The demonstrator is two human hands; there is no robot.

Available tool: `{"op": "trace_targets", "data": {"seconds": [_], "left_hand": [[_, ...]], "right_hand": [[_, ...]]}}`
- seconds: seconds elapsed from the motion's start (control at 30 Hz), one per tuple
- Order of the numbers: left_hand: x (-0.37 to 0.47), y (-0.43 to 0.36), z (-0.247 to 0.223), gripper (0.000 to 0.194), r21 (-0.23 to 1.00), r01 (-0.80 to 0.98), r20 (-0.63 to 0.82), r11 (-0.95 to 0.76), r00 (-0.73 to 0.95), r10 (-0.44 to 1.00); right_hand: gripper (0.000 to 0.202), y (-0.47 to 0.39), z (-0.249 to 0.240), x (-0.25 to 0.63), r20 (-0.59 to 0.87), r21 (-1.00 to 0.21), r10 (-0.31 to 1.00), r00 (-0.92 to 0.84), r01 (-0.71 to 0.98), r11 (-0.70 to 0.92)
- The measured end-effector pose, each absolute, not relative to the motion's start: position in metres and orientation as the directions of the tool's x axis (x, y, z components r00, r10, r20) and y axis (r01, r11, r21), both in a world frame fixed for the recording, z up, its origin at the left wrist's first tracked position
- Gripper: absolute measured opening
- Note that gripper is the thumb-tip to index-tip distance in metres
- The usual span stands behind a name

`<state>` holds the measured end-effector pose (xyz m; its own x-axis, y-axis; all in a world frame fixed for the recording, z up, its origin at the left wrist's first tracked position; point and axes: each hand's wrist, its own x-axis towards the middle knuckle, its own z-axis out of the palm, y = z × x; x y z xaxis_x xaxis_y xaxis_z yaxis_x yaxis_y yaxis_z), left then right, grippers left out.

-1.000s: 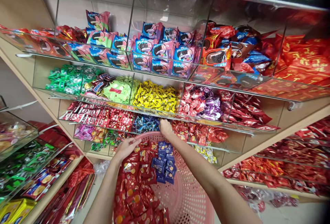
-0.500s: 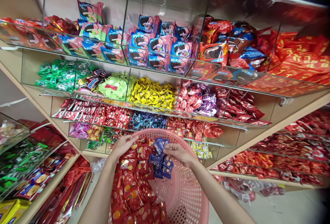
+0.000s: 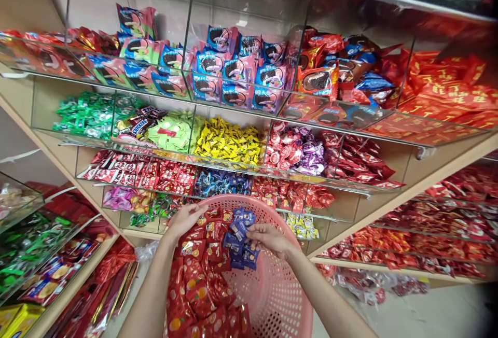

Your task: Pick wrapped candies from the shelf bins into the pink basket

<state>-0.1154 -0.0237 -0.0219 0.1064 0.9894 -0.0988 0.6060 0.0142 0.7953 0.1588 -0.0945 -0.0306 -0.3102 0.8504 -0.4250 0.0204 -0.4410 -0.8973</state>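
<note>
In the head view a pink plastic basket (image 3: 286, 307) with a perforated wall stands tilted in front of me. Its far left rim is held by my left hand (image 3: 185, 223), with some fingers hidden. Red candy packets (image 3: 198, 291) with orange fruit prints fill the basket's left side. Beside them, toward the far wall, lies a small heap of blue candy packets (image 3: 235, 252). My right hand (image 3: 268, 237) is inside the basket, its thumb and fingers pinched at the edge of a blue packet (image 3: 241, 226).
Glass-fronted shelves rise ahead, holding blue and pink cookie packs (image 3: 233, 68), yellow sweets (image 3: 229, 142), green sweets (image 3: 87, 115) and red packets (image 3: 447, 89). More candy bins (image 3: 35, 244) stand at left. Plastic bags (image 3: 365, 283) lie on the floor at right.
The blue packet at my right fingertips has tipped lower and leftward onto the heap. My right hand has shifted only slightly; the left hand stays at the rim.
</note>
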Motion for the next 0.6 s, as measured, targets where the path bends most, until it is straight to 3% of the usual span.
{"op": "trace_targets", "data": {"seconds": [0.23,0.5,0.6], "left_hand": [[-0.117,-0.022,-0.027,0.044,0.820,0.572,-0.091,0.017,0.101,0.991],[-0.118,-0.022,-0.030,0.046,0.807,0.590,-0.094,0.019,0.097,0.991],[-0.117,-0.022,-0.029,0.047,0.790,0.613,-0.100,0.015,0.105,0.989]], "right_hand": [[0.022,-0.092,-0.031,0.161,-0.523,-0.852,0.779,-0.345,0.213,-0.478],[0.015,-0.076,-0.030,0.161,-0.641,-0.767,0.685,-0.346,0.282,-0.576],[0.016,-0.072,-0.027,0.157,-0.653,-0.748,0.709,-0.267,0.376,-0.548]]}}
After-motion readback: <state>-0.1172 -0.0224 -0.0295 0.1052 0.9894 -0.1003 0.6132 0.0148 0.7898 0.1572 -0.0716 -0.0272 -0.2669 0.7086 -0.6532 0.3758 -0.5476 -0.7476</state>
